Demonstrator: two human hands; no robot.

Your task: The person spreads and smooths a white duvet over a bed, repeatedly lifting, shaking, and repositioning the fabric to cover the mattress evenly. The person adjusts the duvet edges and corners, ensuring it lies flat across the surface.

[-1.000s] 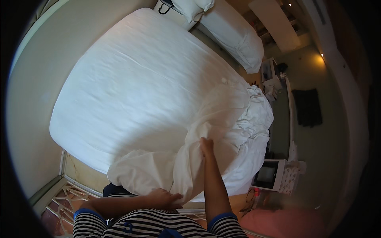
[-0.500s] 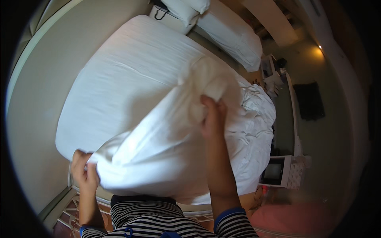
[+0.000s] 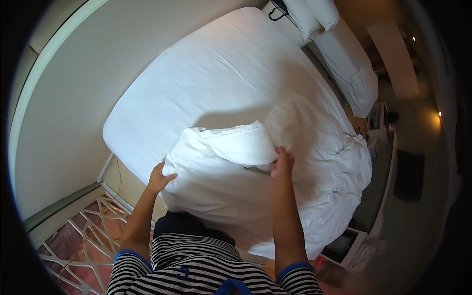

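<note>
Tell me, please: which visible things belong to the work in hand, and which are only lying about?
In the work:
- white cloth, with the left hand and right hand on it
- white-covered mattress beneath

Lying about:
- white pillows, upper right
- dark rectangular item, far right, kind unclear

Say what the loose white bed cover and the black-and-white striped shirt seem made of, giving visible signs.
The loose white bed cover: probably matt woven cotton or a blend; it drapes in soft folds without shine.
The black-and-white striped shirt: likely dull ribbed knit, from its fine ridges; the fibre cannot be told.
</note>
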